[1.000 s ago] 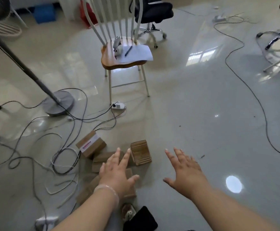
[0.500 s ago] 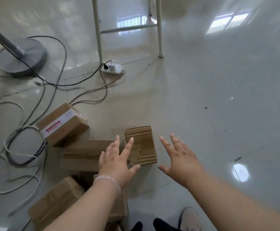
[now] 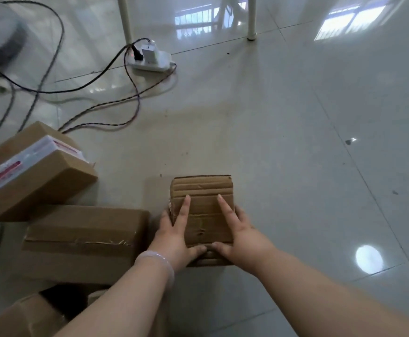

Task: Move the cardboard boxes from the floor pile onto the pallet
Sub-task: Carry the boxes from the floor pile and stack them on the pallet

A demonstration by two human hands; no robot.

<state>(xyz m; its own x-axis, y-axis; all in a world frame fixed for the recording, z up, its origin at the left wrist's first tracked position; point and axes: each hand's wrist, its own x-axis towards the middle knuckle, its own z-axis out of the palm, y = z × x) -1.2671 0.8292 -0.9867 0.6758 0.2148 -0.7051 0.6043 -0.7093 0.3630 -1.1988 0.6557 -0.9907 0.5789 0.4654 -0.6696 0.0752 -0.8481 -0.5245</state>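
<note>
**Change of state.** Half a second ago both hands hovered spread above the pile, touching nothing. Both now hold the small box (image 3: 201, 190) at lower centre of the frame. The view has also closed in on the pile.

**Grip.** The left hand (image 3: 174, 237) clamps the box's left side and the right hand (image 3: 243, 235) its right side. Each forefinger lies straight along the top face. The thumbs meet at the near edge, and the remaining fingers wrap down over the sides. The box is squeezed between the two palms.

**Meaning for the task.** The reach is complete and the pick-up is in hand. The box appears to sit on the floor tile (image 3: 296, 166), but the underside is hidden, so lift-off cannot be confirmed. The pallet is not in view, so the carry and the placing remain to be done.

**Remaining pile.** All of it lies left of the held box:
- a taped box (image 3: 84, 239), just beside the left hand;
- a labelled box (image 3: 35, 171) at middle left, tilted;
- a further box (image 3: 23, 317) in the lower left corner.

**Containers.** Every box is closed, the taped one sealed along its seam. No contents are visible.

**Surroundings.** A power strip (image 3: 152, 60) and loose cables (image 3: 116, 113) lie at upper left, well apart from the hands.
</note>
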